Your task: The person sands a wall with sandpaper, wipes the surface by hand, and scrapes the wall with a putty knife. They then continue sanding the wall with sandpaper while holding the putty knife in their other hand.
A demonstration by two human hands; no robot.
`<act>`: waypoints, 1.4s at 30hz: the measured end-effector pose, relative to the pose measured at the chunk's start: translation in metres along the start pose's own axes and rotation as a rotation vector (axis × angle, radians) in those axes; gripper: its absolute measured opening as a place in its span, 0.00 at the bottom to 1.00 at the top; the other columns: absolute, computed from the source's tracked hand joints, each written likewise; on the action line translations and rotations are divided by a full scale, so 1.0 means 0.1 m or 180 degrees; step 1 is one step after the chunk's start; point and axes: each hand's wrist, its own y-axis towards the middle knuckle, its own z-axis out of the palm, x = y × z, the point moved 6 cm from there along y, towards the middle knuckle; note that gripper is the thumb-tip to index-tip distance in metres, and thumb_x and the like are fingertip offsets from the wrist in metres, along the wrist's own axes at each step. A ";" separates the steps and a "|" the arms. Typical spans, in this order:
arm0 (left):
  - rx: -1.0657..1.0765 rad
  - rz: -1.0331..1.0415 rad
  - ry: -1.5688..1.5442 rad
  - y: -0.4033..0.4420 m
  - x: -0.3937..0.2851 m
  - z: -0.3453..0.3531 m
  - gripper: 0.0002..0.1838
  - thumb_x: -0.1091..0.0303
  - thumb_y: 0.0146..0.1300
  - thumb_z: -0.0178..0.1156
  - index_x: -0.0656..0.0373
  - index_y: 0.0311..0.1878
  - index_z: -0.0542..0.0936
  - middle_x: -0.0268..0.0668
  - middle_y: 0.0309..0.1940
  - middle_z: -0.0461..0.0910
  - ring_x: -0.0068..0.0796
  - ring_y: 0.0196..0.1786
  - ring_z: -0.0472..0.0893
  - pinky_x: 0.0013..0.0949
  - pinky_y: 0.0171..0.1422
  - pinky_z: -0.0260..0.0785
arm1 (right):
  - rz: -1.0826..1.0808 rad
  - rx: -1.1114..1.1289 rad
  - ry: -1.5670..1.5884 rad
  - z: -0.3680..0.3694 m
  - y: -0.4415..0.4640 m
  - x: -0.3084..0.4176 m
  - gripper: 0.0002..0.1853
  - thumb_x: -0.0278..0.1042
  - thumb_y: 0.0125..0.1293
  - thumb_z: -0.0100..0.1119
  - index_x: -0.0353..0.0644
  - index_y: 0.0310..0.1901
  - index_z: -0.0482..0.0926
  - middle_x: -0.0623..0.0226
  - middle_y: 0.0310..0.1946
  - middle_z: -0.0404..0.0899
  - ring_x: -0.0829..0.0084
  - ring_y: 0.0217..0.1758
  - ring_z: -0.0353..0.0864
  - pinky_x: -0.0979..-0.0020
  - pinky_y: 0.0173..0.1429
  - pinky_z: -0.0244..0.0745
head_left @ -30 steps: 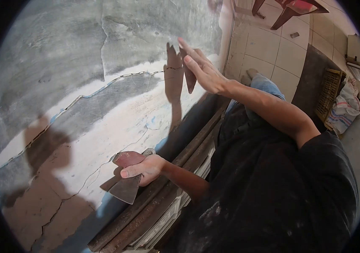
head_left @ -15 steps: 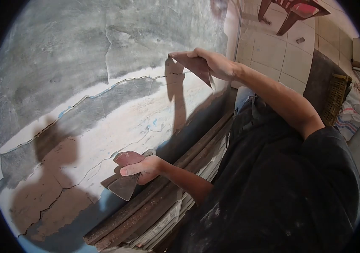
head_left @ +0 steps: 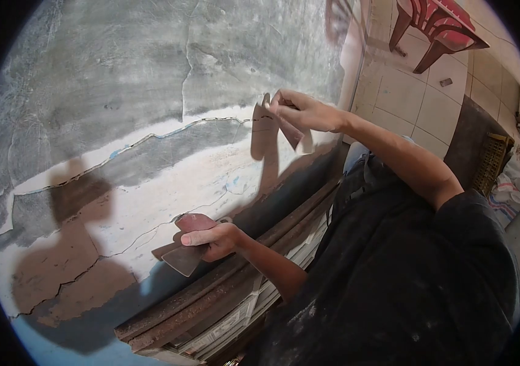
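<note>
My left hand (head_left: 218,241) is closed, thumb on top, around a putty knife with a broad grey metal blade (head_left: 184,261). A reddish, rounded flat piece (head_left: 196,222) shows above the thumb in the same hand; its kind is unclear. Higher up, my right hand (head_left: 309,113) pinches a thin, reddish-brown flat scraper (head_left: 292,134) with a pale lower edge. It is held close to the cracked wall (head_left: 144,165), near the right end of a long crack; I cannot tell whether it touches. Fingers hide part of it.
Wooden beams (head_left: 229,280) and stacked bundled material (head_left: 242,317) lie along the wall's foot, beside my body. A red chair (head_left: 437,27) stands on the tiled floor (head_left: 403,100). At right are a woven basket (head_left: 491,161) and a striped sack (head_left: 512,186).
My right hand has lowered slightly and turned the scraper, which now hangs more downward. The left hand still holds its tools. The whole view has shifted a little.
</note>
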 end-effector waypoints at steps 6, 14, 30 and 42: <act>0.0054 0.0141 0.0145 0.00 -0.03 0.01 0.33 0.50 0.72 0.47 0.84 0.47 0.72 0.56 0.42 0.79 0.40 0.43 0.81 0.36 0.46 0.75 | -0.1009 -0.0774 -0.0979 0.10 0.01 0.03 0.23 0.53 0.59 0.67 0.40 0.43 0.75 0.60 0.38 0.82 0.68 0.45 0.80 0.67 0.50 0.73; 0.0015 0.0064 0.0075 -0.02 -0.09 0.05 0.31 0.49 0.72 0.46 0.79 0.44 0.74 0.51 0.38 0.79 0.35 0.39 0.80 0.31 0.38 0.75 | -0.0671 -0.1067 -0.0916 0.16 0.16 0.03 0.23 0.56 0.49 0.73 0.41 0.27 0.84 0.67 0.26 0.83 0.73 0.34 0.81 0.72 0.39 0.73; 0.0029 0.0352 0.0140 -0.01 -0.10 0.04 0.29 0.53 0.74 0.44 0.80 0.46 0.72 0.51 0.42 0.77 0.32 0.41 0.79 0.30 0.43 0.75 | -0.0378 -0.1313 -0.1153 0.00 0.30 -0.26 0.30 0.61 0.45 0.75 0.42 0.12 0.74 0.72 0.13 0.72 0.80 0.20 0.71 0.75 0.24 0.62; 0.0011 -0.0032 -0.0018 -0.02 -0.08 0.08 0.35 0.49 0.73 0.44 0.86 0.50 0.68 0.57 0.45 0.76 0.36 0.43 0.81 0.30 0.45 0.79 | -0.0533 -0.1296 -0.1099 -0.10 0.35 -0.33 0.34 0.68 0.43 0.72 0.42 0.10 0.74 0.74 0.09 0.67 0.78 0.16 0.68 0.70 0.20 0.57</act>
